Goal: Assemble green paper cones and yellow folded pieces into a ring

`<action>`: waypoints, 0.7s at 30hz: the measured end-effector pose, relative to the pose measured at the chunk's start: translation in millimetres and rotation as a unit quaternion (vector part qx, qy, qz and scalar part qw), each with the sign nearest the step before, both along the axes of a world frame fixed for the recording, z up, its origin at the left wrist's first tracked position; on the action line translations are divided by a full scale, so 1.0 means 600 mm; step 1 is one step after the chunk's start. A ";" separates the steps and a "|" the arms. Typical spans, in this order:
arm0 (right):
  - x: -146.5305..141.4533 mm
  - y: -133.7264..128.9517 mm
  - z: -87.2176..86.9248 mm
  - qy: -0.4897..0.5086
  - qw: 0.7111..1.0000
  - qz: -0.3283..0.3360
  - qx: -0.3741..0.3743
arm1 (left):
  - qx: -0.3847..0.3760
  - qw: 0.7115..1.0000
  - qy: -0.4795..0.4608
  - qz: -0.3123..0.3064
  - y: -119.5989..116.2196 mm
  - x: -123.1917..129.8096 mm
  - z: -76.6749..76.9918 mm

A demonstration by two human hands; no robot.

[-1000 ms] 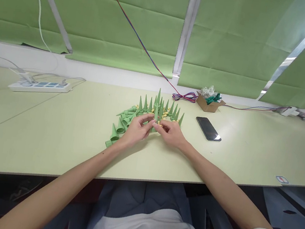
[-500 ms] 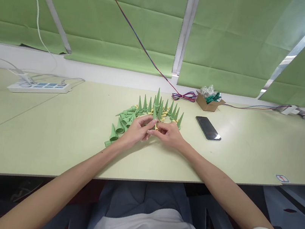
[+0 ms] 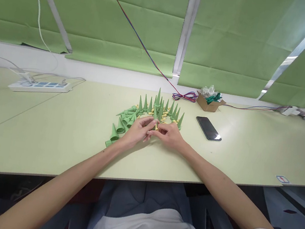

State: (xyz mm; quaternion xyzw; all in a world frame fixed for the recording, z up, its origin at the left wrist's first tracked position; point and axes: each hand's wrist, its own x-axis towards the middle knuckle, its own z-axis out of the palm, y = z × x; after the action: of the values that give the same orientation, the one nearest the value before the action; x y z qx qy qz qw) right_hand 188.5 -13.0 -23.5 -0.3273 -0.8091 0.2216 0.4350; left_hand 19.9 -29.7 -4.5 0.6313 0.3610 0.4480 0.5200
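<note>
My left hand (image 3: pixel 139 131) and my right hand (image 3: pixel 171 134) meet at the middle of the table, fingertips pinched around a small yellow piece (image 3: pixel 156 127) with a hollow-looking end. Its exact kind is too small to make out. Both hands are closed, and their fingers partly hide it. Just beyond them, several green pointed plastic cones (image 3: pixel 180 121) stand upright in an arc. Small yellow pieces (image 3: pixel 164 114) lie among these cones. Beside my left hand is a loose heap of more green cones (image 3: pixel 120 126), some tipped over with their open ends showing.
A black phone (image 3: pixel 209 128) lies to the right. Behind it stands a small cardboard box (image 3: pixel 208 106) holding clear plastic and green material, beside a coiled red-and-blue cable (image 3: pixel 185 95). A white power strip (image 3: pixel 40 87) sits at the back left of the pale table (image 3: pixel 74 137).
The view has shifted very slightly. My hands stay together on the yellow piece, which appears a little more upright between the fingers.
</note>
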 end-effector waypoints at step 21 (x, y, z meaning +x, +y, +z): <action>0.000 0.003 -0.005 0.010 1.000 0.007 -0.016 | -0.034 0.999 0.006 0.017 0.003 0.000 0.001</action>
State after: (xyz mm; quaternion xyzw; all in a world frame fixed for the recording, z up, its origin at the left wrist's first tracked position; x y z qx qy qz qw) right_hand 188.6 -11.0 -26.2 -0.3265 -0.8032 0.2408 0.4363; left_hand 19.6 -28.2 -4.1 0.6095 0.3901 0.4403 0.5315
